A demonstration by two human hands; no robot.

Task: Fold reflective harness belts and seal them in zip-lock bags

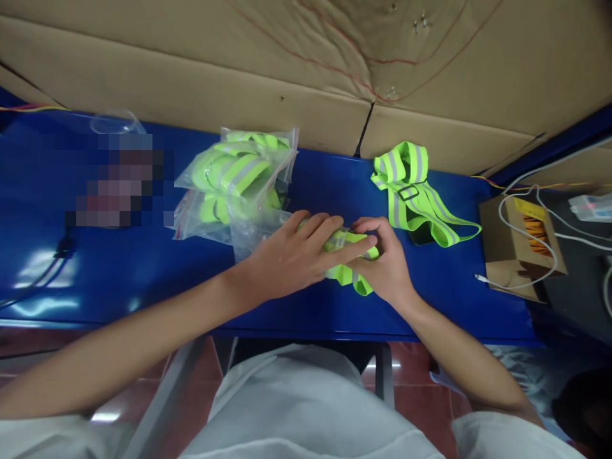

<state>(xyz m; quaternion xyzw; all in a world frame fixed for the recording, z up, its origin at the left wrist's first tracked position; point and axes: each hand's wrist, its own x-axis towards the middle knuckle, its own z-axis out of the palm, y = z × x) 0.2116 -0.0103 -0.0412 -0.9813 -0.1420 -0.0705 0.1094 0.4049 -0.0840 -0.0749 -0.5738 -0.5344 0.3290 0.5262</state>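
Note:
My left hand lies over a bundled neon-yellow reflective strap, its fingers curled round the bundle. From the other side my right hand grips the same strap between thumb and fingers. A clear plastic bag shows beside and under my left hand; whether part of the strap is inside it I cannot tell. Just beyond my left hand, several bagged reflective straps lie in a pile. Right of my hands rests a loose reflective strap with a black buckle.
The blue table runs up to a cardboard-covered wall. An open cardboard box stands at the right, with a white cable across it. A black cable lies at the left, near a blurred-out object.

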